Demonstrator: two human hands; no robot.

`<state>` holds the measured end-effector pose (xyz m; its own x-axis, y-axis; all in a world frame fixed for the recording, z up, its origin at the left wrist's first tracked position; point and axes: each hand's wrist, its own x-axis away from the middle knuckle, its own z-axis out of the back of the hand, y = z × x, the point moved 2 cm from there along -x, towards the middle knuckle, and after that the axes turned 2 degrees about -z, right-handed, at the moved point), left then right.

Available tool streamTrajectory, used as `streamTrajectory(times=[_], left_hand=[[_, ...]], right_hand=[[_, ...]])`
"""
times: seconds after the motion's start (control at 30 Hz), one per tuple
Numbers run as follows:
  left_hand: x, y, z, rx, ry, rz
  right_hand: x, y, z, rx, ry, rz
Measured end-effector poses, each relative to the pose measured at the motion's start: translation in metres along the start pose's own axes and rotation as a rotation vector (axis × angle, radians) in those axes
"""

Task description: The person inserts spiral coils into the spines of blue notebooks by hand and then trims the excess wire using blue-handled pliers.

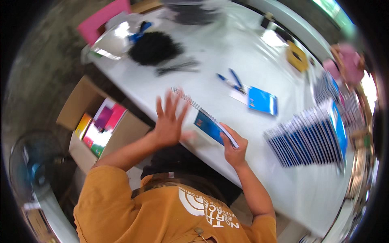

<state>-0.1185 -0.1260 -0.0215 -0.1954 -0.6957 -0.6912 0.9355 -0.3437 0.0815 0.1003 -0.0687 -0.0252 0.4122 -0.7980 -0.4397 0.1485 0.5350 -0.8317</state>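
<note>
In my right hand (236,146) is a small blue notebook (208,126), gripped at its near right end with the thumb on top. A metal spiral coil (185,97) runs along the notebook's edge, and a long stretch of it sticks out past the far left end. My left hand (168,121) is beside that loose stretch, fingers spread and somewhat blurred; it seems to hold nothing. Whether its fingertips touch the coil I cannot tell. Beyond the notebook lie blue-handled pliers (236,83) and another blue notebook (262,101).
A large stack of spiral-bound notebooks (304,135) stands on the white table (259,182) at right. Farther off lie a black bristly heap (154,48), thin dark coils (177,68) and a yellow object (297,56). Left are an open cardboard box (131,133) and a fan (36,170). Another person (350,65) is at far right.
</note>
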Motion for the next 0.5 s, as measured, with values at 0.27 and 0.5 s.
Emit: streamTrajectory(times=[0.27,0.5], left_hand=[[0.027,-0.138,-0.028,0.020,0.134,0.979],[0.005,-0.121,-0.040,0.001,0.097,0.970]], right_hand=[[-0.099,-0.021,-0.127,-0.206,-0.127,0.223],[-0.111,0.043,-0.145,-0.287,-0.022,0.053]])
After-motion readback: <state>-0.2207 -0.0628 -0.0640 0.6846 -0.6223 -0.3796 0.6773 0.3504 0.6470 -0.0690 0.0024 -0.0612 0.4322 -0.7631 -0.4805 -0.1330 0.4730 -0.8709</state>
